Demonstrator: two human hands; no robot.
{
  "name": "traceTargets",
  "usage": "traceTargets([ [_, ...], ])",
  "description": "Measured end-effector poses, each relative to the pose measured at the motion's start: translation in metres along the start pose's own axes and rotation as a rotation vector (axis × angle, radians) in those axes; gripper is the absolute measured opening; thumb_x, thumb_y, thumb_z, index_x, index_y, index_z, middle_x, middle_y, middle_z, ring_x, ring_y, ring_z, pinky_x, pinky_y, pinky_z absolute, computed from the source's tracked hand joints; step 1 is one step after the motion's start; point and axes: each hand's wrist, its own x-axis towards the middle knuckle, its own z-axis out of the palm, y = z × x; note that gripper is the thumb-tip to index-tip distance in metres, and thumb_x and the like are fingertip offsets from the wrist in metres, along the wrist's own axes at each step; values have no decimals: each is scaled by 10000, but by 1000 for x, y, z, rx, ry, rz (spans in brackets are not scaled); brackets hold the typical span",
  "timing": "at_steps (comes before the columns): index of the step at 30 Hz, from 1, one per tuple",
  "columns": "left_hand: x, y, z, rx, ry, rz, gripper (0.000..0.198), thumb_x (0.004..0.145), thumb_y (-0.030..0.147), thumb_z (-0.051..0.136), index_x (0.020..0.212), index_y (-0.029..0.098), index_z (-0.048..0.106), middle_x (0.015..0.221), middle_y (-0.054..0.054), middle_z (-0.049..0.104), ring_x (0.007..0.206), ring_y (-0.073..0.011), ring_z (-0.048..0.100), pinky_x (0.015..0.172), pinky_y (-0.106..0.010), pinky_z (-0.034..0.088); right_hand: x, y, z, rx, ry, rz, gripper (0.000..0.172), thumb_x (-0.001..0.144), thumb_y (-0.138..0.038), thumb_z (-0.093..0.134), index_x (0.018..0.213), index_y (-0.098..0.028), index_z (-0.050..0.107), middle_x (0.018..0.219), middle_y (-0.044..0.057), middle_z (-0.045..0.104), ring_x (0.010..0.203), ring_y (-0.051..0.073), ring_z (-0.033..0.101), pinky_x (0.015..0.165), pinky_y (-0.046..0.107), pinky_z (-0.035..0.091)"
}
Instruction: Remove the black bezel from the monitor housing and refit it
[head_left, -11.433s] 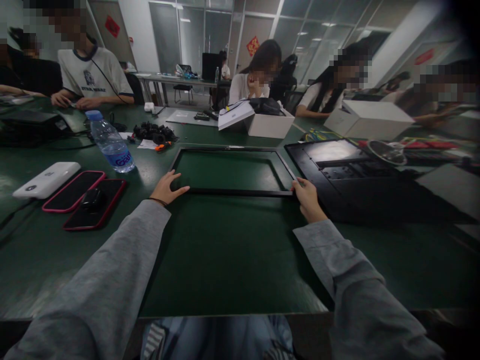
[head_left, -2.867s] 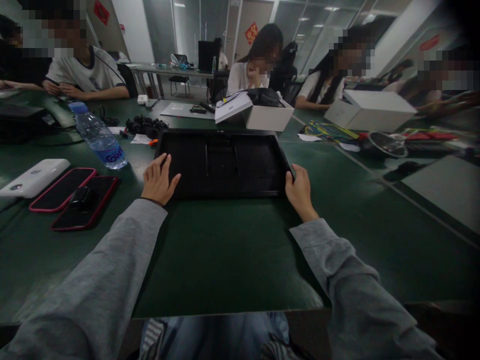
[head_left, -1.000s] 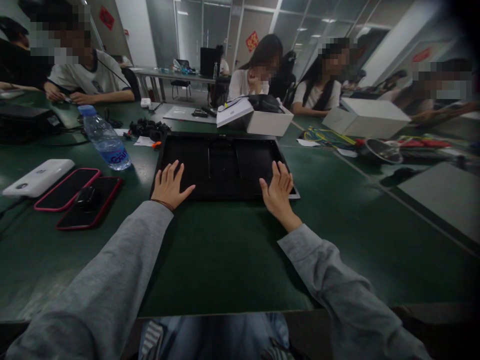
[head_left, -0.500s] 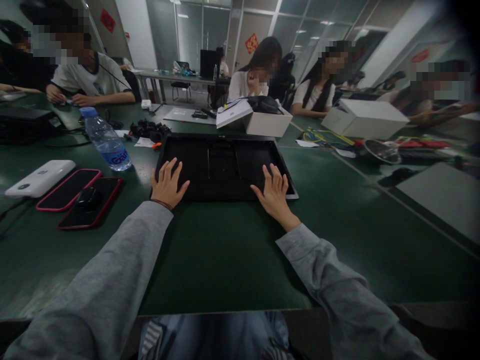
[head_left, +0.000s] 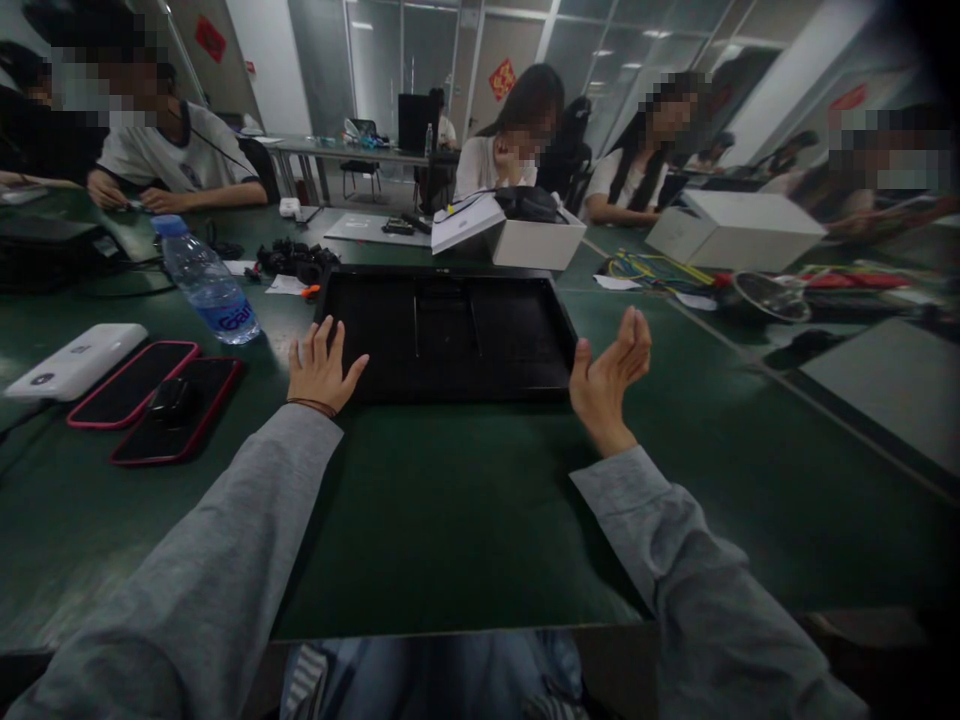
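The green table fills the view, its near edge running across the bottom. On it, straight ahead of the person, a black panel lies flat with its hollow side up, a raised rim round it and thin ribs across its floor. Its near edge faces the person squarely.

At the far right a grey slab lies flat, well apart from the panel. Beyond the panel stand two white boxes: one just behind its far edge, with its lid tilted open and something dark inside, and a shut one further right. Other people sit along the far side and at the far left.

Both of the person's arms, in grey sleeves, reach forward. The left hand lies palm down at the panel's near left corner, fingers spread, their tips on the rim; it clasps nothing. The right hand is raised just beside the near right corner, palm turned inward and up, fingers straight and close together, empty. Whether its heel touches the panel cannot be told.

Left of the panel a water bottle with a blue cap stands upright. Nearer, two phones in red cases lie side by side, and a small black object rests on the nearer one. A white power bank lies just beside them.

Between the boxes, coloured wires lie loose, with a round metal dish to their right. A heap of small black parts sits behind the bottle.
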Motion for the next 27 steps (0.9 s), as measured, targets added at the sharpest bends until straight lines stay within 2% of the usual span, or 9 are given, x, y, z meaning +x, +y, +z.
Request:
traceTargets([
  [3,0,-1,0,17,-12,11,833,996,692,267,1621,150,362,1710,-167,286,1576,-377,230,1272,-627,126,-2,12,6,-41,-52,60,762,1037,-549,254,1665,-171,48,1678,239,202,1565,362,201,1189,692,233],
  [7,0,-2,1,25,-13,18,823,999,677,280,1626,149,352,1710,-169,283,1579,-374,225,1273,-620,124,-11,26,20,-146,-291,86,790,1023,-606,201,1649,-127,154,1657,253,266,1555,375,223,1189,723,204],
  [9,0,-2,1,14,-13,21,812,999,670,289,1628,159,349,1709,-168,284,1580,-374,223,1273,-626,122,-14,30,25,-156,-364,72,794,1021,-620,170,1643,-126,190,1649,248,294,1552,372,236,1197,726,187],
  [16,0,-3,1,12,-14,18,800,996,664,297,1627,176,350,1707,-167,291,1573,-380,239,1265,-644,133,-15,32,26,-131,-346,68,797,1015,-646,122,1645,-162,178,1649,240,289,1545,378,246,1190,742,181],
  [24,0,-2,2,4,-4,11,777,1002,621,318,1615,147,369,1705,-175,294,1568,-382,247,1267,-640,121,-15,31,26,-144,-333,87,795,1018,-629,185,1636,-131,206,1644,249,309,1543,369,261,1205,712,189],
  [27,0,0,-3,-21,2,10,756,1003,603,344,1610,153,380,1703,-180,295,1562,-386,261,1264,-643,119,-16,33,27,-140,-326,93,789,1017,-621,212,1637,-132,197,1647,249,297,1548,370,245,1200,717,193],
])
